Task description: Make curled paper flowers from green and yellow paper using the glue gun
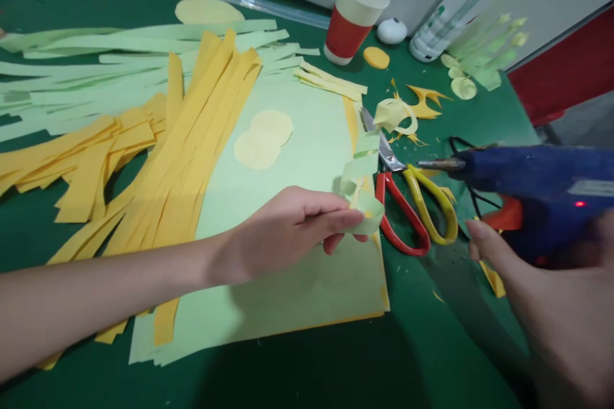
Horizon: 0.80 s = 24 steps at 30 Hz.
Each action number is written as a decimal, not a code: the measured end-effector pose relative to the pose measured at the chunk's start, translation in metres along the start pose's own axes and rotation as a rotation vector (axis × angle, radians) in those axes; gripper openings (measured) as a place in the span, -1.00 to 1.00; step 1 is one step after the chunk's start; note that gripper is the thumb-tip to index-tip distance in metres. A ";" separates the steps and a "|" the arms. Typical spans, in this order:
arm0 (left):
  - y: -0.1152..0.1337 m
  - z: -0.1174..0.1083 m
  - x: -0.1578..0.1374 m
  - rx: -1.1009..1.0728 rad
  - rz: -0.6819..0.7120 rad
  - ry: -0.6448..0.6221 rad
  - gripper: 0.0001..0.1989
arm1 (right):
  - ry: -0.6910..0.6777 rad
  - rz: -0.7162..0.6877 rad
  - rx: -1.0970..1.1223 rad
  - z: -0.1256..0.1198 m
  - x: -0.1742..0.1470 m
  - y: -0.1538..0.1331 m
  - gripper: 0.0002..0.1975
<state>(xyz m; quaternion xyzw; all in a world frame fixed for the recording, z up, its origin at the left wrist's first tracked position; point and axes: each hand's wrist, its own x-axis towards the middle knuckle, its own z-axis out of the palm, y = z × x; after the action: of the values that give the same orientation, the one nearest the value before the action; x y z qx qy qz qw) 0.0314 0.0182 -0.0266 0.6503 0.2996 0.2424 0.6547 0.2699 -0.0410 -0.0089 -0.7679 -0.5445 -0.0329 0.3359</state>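
Observation:
My left hand (pixel 288 230) is closed in a pinch on a curled pale green paper strip (pixel 371 220), held over the right edge of a stack of light green paper sheets (pixel 297 287). A blue hot glue gun (pixel 537 185) with an orange trigger and a lit red light is in my right hand (pixel 551 307), partly blurred and cut off by the frame. Its metal nozzle points left, toward the paper strip. Just beyond my left fingertips lie scissors (pixel 417 211) with red and yellow handles, blades partly under paper scraps.
Yellow paper strips (pixel 187 160) and light green strips (pixel 96 70) spread over the left side. Pale paper circles (pixel 263 140) lie on the sheets. A red and white paper cup (pixel 352 19), a white rounded object (pixel 392 30) and a long wrapped roll (pixel 460 6) stand at the back.

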 end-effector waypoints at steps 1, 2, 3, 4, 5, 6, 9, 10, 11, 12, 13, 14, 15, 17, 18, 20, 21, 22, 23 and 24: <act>0.000 0.000 0.000 -0.004 -0.019 -0.002 -0.61 | 0.025 0.035 0.002 -0.002 0.006 0.004 -0.56; 0.000 0.000 0.000 -0.009 -0.041 0.000 -0.62 | 0.047 0.073 -0.010 -0.005 0.014 0.008 -0.58; 0.001 0.000 0.000 -0.017 -0.065 0.004 -0.62 | 0.061 0.116 -0.032 -0.006 0.022 0.013 -0.61; 0.001 0.001 0.000 -0.029 -0.088 0.010 -0.62 | 0.068 0.158 -0.064 -0.008 0.031 0.018 -0.65; 0.002 0.001 0.000 -0.042 -0.108 0.016 -0.62 | 0.058 0.207 -0.129 -0.009 0.040 0.024 -0.67; 0.002 0.001 0.000 -0.053 -0.121 0.023 -0.62 | 0.027 0.247 -0.194 -0.009 0.048 0.031 -0.68; 0.003 0.002 0.000 -0.028 -0.151 0.039 -0.61 | -0.163 0.272 -0.306 -0.008 0.068 0.054 -0.66; 0.003 0.002 0.000 -0.001 -0.156 0.043 -0.60 | -0.210 0.268 -0.306 -0.007 0.072 0.060 -0.64; 0.003 0.002 -0.001 0.026 -0.156 0.047 -0.59 | -0.236 0.260 -0.295 -0.005 0.074 0.065 -0.63; 0.003 0.002 -0.001 0.048 -0.149 0.051 -0.59 | -0.235 0.241 -0.286 -0.004 0.076 0.068 -0.63; 0.004 0.002 -0.002 0.065 -0.136 0.052 -0.59 | -0.199 0.209 -0.277 -0.004 0.075 0.068 -0.64; 0.005 0.002 -0.002 0.077 -0.120 0.050 -0.59 | -0.139 0.162 -0.261 -0.004 0.073 0.065 -0.65; 0.007 0.002 -0.003 0.089 -0.102 0.047 -0.59 | -0.065 0.103 -0.236 -0.004 0.070 0.059 -0.66; 0.011 0.003 -0.005 0.120 -0.066 0.026 -0.60 | 0.039 -0.039 -0.142 -0.007 0.060 0.038 -0.67; 0.014 0.003 -0.006 0.138 -0.046 0.008 -0.61 | 0.036 -0.112 -0.071 -0.010 0.054 0.023 -0.71; 0.019 0.004 -0.009 0.170 0.005 -0.029 -0.62 | -0.066 -0.233 0.092 -0.015 0.042 -0.008 -0.83; 0.021 0.004 -0.010 0.186 0.031 -0.042 -0.63 | -0.146 -0.282 0.178 -0.018 0.037 -0.024 -0.87; 0.023 0.004 -0.011 0.200 0.055 -0.050 -0.64 | -0.197 -0.326 0.339 -0.020 0.033 -0.038 -0.93; 0.024 0.004 -0.012 0.212 0.078 -0.055 -0.65 | -0.262 -0.356 0.427 -0.022 0.030 -0.051 -0.94; 0.025 0.004 -0.012 0.222 0.102 -0.061 -0.65 | -0.336 -0.370 0.498 -0.023 0.027 -0.061 -0.91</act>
<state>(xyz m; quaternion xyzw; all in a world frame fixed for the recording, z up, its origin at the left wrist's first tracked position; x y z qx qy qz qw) 0.0278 0.0073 -0.0005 0.7402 0.2713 0.2208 0.5742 0.2353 -0.0206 0.0493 -0.5456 -0.7134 0.1673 0.4068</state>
